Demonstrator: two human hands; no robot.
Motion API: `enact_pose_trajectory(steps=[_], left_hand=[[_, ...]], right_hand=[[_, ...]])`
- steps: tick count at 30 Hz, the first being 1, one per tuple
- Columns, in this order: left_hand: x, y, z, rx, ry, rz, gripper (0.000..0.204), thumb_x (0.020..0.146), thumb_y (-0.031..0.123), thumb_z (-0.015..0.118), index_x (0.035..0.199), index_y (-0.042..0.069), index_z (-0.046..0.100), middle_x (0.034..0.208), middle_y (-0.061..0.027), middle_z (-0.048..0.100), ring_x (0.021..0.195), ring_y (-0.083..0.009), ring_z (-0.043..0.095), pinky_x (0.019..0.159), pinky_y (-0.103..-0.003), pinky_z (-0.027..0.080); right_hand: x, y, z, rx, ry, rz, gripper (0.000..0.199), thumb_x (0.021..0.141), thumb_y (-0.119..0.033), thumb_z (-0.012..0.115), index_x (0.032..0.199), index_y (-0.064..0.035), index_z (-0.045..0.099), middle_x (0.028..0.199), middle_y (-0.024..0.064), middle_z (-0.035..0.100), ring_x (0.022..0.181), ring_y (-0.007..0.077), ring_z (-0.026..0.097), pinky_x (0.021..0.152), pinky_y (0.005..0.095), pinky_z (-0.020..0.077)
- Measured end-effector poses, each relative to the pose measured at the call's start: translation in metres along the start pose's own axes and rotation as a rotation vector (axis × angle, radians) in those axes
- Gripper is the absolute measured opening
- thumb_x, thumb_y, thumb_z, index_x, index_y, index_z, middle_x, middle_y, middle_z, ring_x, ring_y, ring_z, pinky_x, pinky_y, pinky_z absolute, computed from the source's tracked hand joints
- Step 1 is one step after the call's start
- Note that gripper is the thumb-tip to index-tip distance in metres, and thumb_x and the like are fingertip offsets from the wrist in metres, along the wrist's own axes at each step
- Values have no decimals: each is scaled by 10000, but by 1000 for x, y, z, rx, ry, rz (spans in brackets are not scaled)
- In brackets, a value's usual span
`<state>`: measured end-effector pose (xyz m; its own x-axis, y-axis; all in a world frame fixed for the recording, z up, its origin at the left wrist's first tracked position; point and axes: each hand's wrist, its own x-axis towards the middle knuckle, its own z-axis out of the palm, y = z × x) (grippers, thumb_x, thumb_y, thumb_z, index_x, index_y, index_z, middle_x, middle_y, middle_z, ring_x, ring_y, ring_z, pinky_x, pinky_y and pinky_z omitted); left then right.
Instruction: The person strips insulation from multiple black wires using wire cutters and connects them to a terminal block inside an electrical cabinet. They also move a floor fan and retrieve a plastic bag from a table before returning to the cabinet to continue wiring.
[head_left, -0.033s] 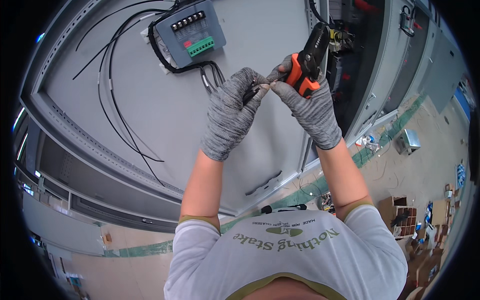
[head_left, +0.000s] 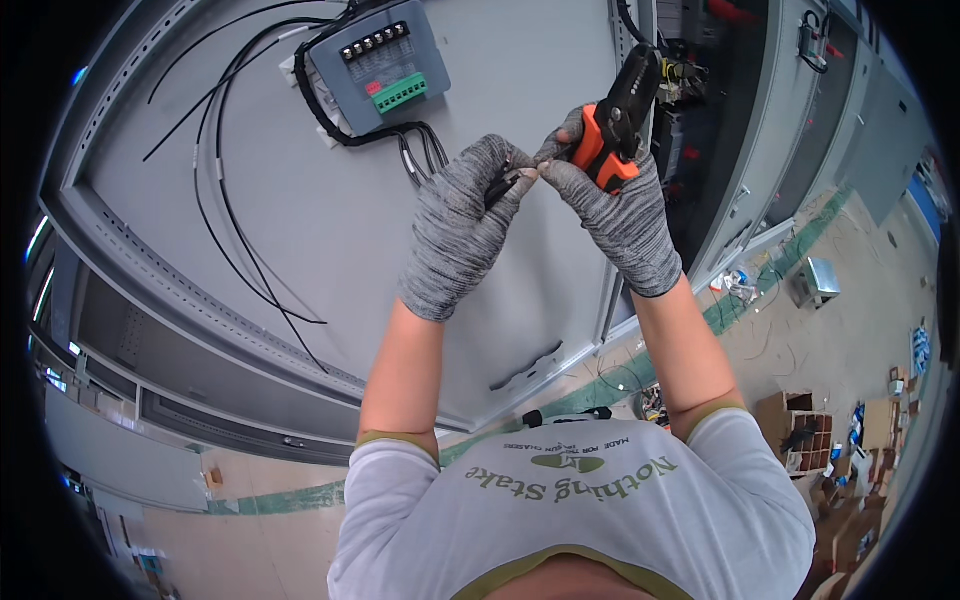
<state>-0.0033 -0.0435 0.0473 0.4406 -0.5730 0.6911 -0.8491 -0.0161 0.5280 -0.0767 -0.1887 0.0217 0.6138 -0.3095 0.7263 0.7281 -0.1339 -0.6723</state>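
Both hands wear grey knitted gloves with bare fingertips, and their fingertips meet in front of a grey cabinet panel. My left hand (head_left: 462,220) is closed on black wires (head_left: 503,188), whose ends are mostly hidden by the fingers. A wire stripper (head_left: 622,125) with black jaws and orange handles is held in the palm of my right hand (head_left: 622,205), jaws pointing up and away. My right thumb and forefinger also pinch at the wire tip near the left fingers. Above left, a grey meter module (head_left: 375,65) with a green terminal block (head_left: 400,92) is mounted on the panel, with a black wire bundle (head_left: 405,130) around it.
Loose black wires (head_left: 232,215) hang across the panel (head_left: 300,190) at left. To the right stands an open cabinet with wiring. On the floor lie a metal box (head_left: 817,282), a divided cardboard box (head_left: 808,440) and scattered scraps. A black strip (head_left: 527,367) is at the panel's lower edge.
Hardly anything differs. The hands and wire stripper keep nearly the same place, with only a tiny shift in the view.
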Motion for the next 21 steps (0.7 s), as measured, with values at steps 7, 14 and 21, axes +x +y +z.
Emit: enact_pose_trajectory(steps=[7, 14, 21], left_hand=[[-1, 3, 0, 34, 2, 59, 90, 872, 106, 604, 862, 17, 592, 702, -48, 553, 634, -123, 501, 586, -264, 423], [-8, -28, -10, -104, 91, -19, 87, 881, 121, 600, 903, 38, 608, 725, -79, 577, 609, -202, 552, 595, -281, 460], [6, -14, -11, 18, -49, 225, 268, 913, 270, 539, 1016, 46, 645, 857, -60, 530, 848, -169, 479, 808, -306, 401]], right_hand=[[2, -10, -2, 109, 76, 68, 298, 767, 16, 685, 1015, -35, 526, 864, 62, 596, 846, 150, 610, 768, 275, 505], [7, -21, -67, 167, 567, -136, 242, 777, -175, 719, 954, -92, 576, 768, 18, 602, 661, 115, 588, 558, 232, 481], [-34, -25, -44, -127, 80, 125, 324, 778, -53, 704, 1059, -28, 546, 955, 92, 630, 957, 196, 620, 862, 345, 494]])
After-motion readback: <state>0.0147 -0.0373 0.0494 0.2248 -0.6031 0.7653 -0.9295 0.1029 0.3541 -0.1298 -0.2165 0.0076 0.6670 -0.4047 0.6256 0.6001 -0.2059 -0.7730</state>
